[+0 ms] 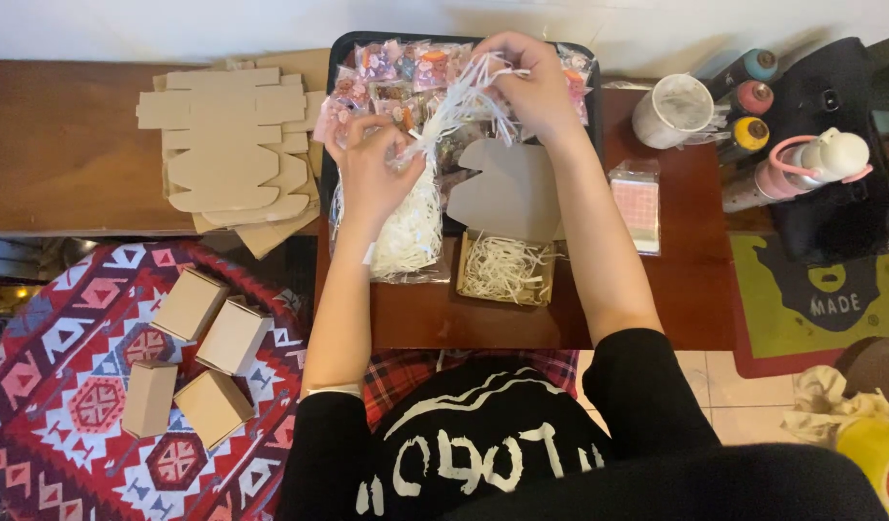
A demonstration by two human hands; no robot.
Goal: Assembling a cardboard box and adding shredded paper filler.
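Right now both hands pinch one tuft of white paper shreds, stretched between them above the far middle of the table. The left hand grips the lower end, the right hand the upper. Below the left hand a clear bag of shreds stands; just beside it, near the front edge, an open box holds more shreds. Behind them a black tray of wrapped sweets reaches the far edge. Flat box blanks pile at the left end, and a white mug sits near the far right corner. Four folded boxes rest on a patterned cushion off the front left.
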